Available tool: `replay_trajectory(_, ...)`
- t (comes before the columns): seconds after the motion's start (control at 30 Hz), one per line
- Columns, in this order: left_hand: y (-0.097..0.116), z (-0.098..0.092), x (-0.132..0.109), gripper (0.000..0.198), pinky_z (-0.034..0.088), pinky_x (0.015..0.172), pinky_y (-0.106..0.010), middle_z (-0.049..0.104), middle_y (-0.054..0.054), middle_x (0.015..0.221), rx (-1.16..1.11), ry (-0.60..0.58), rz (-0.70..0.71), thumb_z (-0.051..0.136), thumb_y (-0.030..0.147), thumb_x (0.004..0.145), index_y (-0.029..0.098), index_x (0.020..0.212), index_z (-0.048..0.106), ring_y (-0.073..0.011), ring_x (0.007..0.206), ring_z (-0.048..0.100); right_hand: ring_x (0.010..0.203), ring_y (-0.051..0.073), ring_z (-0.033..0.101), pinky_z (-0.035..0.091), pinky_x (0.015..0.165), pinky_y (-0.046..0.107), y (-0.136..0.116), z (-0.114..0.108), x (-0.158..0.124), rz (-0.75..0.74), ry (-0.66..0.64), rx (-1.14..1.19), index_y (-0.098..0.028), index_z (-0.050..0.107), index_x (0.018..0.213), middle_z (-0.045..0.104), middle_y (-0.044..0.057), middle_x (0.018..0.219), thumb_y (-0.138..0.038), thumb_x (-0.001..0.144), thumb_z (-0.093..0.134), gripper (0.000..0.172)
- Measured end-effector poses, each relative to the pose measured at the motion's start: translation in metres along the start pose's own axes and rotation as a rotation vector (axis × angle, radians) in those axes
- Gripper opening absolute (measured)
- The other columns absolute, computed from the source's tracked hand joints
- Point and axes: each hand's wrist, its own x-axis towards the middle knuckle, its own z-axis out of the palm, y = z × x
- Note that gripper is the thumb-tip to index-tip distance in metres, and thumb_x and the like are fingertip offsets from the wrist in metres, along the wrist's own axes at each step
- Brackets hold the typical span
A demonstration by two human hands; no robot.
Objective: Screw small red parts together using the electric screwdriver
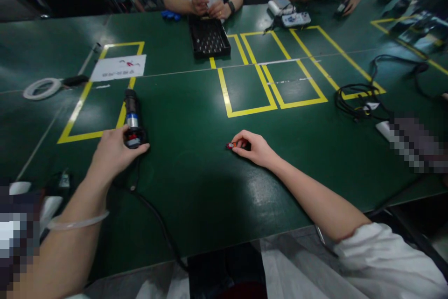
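My left hand [114,152] is closed around the near end of a black corded power tool body [132,119], thumb on one side and fingers on the other. The body lies on the green table with a silver and blue band at its middle. Red and grey parts show at its near end. Farther right, my right hand [255,147] is closed in a pinch just above the tabletop. A small red and orange piece [230,146] sticks out from its fingertips; its kind is too small to tell.
A black cord [157,217] runs off the front edge. Yellow tape [252,111] marks the green table. A paper sheet [119,68] and tape roll [42,89] lie left, coiled cable [353,100] right. Opposite, a person's hands [210,7] hold a screwdriver over a black tray [210,52].
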Motion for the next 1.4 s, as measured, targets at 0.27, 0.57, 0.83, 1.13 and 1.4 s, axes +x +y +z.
replay_trajectory(0.27, 0.114, 0.016, -0.032, 0.080, 0.052, 0.081, -0.042, 0.052, -0.017, 0.119, -0.095, 0.046, 0.154, 0.064, 0.059, 0.080, 0.014, 0.143, 0.044, -0.0340, 0.104, 0.058, 0.071, 0.013, 0.059, 0.047, 0.069, 0.028, 0.004, 0.000, 0.000, -0.001, 0.027, 0.039, -0.018, 0.062, 0.097, 0.064, 0.001, 0.080, -0.021, 0.084, 0.066, 0.014)
replay_trajectory(0.57, 0.193, 0.026, -0.042, 0.084, 0.049, 0.086, -0.040, 0.055, -0.015, 0.115, -0.181, 0.069, 0.399, 0.074, 0.050, 0.077, 0.012, 0.144, 0.041, -0.0304, 0.102, 0.056, 0.074, 0.014, 0.060, 0.046, 0.069, 0.027, 0.006, -0.002, 0.000, -0.041, 0.085, -0.050, -0.019, 0.061, 0.094, 0.063, 0.001, 0.083, -0.019, 0.084, 0.065, 0.011)
replay_trajectory(0.83, 0.196, 0.032, -0.044, 0.084, 0.048, 0.086, -0.038, 0.056, -0.013, 0.114, -0.165, 0.118, 0.427, 0.074, 0.050, 0.077, 0.012, 0.144, 0.040, -0.0284, 0.102, 0.056, 0.074, 0.014, 0.059, 0.046, 0.070, 0.027, 0.006, 0.000, 0.003, -0.065, 0.103, -0.127, -0.019, 0.060, 0.093, 0.062, 0.000, 0.084, -0.016, 0.083, 0.064, 0.011)
replay_trajectory(1.13, 0.197, 0.032, -0.045, 0.081, 0.047, 0.088, -0.038, 0.056, -0.014, 0.113, -0.143, 0.132, 0.437, 0.073, 0.050, 0.078, 0.011, 0.143, 0.042, -0.0289, 0.103, 0.056, 0.083, 0.018, 0.060, 0.049, 0.076, 0.031, 0.006, 0.003, 0.004, -0.106, 0.085, -0.221, -0.019, 0.064, 0.095, 0.063, 0.005, 0.091, -0.019, 0.087, 0.065, 0.008)
replay_trajectory(1.4, 0.199, 0.030, -0.044, 0.077, 0.046, 0.091, -0.039, 0.056, -0.015, 0.113, -0.122, 0.133, 0.451, 0.067, 0.050, 0.083, 0.008, 0.144, 0.042, -0.0299, 0.105, 0.055, 0.082, 0.017, 0.066, 0.054, 0.077, 0.031, 0.002, 0.008, -0.001, -0.103, 0.102, -0.209, -0.020, 0.065, 0.109, 0.070, 0.005, 0.095, -0.014, 0.087, 0.061, 0.023)
